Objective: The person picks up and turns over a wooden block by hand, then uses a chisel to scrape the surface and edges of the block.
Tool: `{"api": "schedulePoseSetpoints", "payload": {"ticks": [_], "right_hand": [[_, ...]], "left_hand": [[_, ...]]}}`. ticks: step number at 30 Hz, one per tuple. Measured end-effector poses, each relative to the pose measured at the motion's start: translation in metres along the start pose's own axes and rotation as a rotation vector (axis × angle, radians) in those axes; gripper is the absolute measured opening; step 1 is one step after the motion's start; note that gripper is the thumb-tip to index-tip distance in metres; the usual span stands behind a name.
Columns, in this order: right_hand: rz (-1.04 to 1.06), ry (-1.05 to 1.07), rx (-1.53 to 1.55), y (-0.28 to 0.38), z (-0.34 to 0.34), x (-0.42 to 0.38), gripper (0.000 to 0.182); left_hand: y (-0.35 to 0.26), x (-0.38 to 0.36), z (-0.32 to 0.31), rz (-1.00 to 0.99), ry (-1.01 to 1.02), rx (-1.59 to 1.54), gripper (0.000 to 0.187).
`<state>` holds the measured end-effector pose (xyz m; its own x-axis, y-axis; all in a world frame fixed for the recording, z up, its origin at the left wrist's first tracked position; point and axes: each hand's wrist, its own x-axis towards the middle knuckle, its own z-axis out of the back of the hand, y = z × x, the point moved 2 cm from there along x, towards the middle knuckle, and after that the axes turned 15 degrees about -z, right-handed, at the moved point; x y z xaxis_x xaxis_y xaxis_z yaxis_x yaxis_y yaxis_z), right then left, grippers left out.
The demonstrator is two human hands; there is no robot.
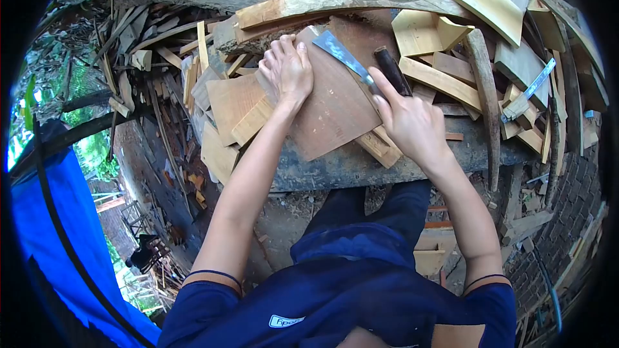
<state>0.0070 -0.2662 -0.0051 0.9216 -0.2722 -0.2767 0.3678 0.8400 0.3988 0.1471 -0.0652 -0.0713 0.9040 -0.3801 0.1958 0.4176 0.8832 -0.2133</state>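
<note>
My left hand (287, 72) grips the upper left edge of a flat brown wooden board (332, 113), its fingers bent along that edge. The board lies at a slant on the workbench in front of me. My right hand (407, 116) is closed on a knife-like tool with a flat steel blade (342, 55), which broadens away from the hand. My index finger stretches along the blade, which lies along the board's upper right side. The tool's handle is hidden inside the hand. A dark, rounded handle (392, 71) lies just beyond my right fingers.
A long curved timber (354, 0) spans the back of the workbench (309, 174). Cut wood blocks (235, 103) lie left of the board. Curved pieces (422, 32) and a metal strip (540, 82) are at the right. A blue tarp (64, 232) hangs at lower left.
</note>
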Motion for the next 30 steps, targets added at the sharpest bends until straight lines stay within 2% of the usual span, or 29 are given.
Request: {"api": "schedulePoseSetpoints", "payload": {"ticks": [2, 7, 11, 15, 18, 19, 21, 22, 26, 29, 30], "right_hand": [[-0.029, 0.048, -0.025, -0.001, 0.007, -0.002, 0.042], [0.037, -0.115, -0.049, -0.002, -0.007, 0.003, 0.042], [0.033, -0.077, -0.005, -0.011, -0.003, -0.014, 0.042], [0.020, -0.087, 0.069, 0.009, -0.018, 0.026, 0.041], [0.032, -0.110, 0.048, 0.008, -0.019, 0.023, 0.043], [0.032, -0.106, 0.045, 0.005, -0.014, 0.014, 0.043], [-0.022, 0.065, -0.029, -0.006, -0.001, -0.004, 0.046], [0.031, -0.079, -0.048, -0.004, -0.003, -0.005, 0.046], [0.025, -0.059, 0.046, 0.014, -0.024, 0.038, 0.045], [0.002, 0.017, 0.156, 0.002, -0.029, 0.040, 0.045], [-0.052, 0.254, 0.406, -0.015, -0.028, 0.033, 0.046]], "left_hand": [[0.001, -0.002, 0.000, -0.002, 0.007, 0.018, 0.034], [-0.002, -0.001, 0.000, -0.006, -0.001, 0.025, 0.032], [0.001, 0.001, 0.000, 0.008, -0.001, 0.036, 0.033], [0.000, 0.002, -0.001, -0.003, 0.001, 0.053, 0.032], [0.003, -0.001, -0.002, -0.009, -0.022, 0.049, 0.033], [0.002, -0.001, -0.002, -0.005, -0.020, 0.046, 0.033], [0.002, -0.001, -0.003, -0.003, -0.014, 0.055, 0.033], [0.003, -0.003, -0.003, 0.010, -0.007, 0.053, 0.033], [-0.001, -0.001, 0.000, -0.007, -0.012, 0.056, 0.034], [0.001, -0.002, 0.001, -0.009, 0.003, 0.047, 0.034], [0.000, -0.001, 0.002, -0.006, 0.008, 0.046, 0.034]]}}
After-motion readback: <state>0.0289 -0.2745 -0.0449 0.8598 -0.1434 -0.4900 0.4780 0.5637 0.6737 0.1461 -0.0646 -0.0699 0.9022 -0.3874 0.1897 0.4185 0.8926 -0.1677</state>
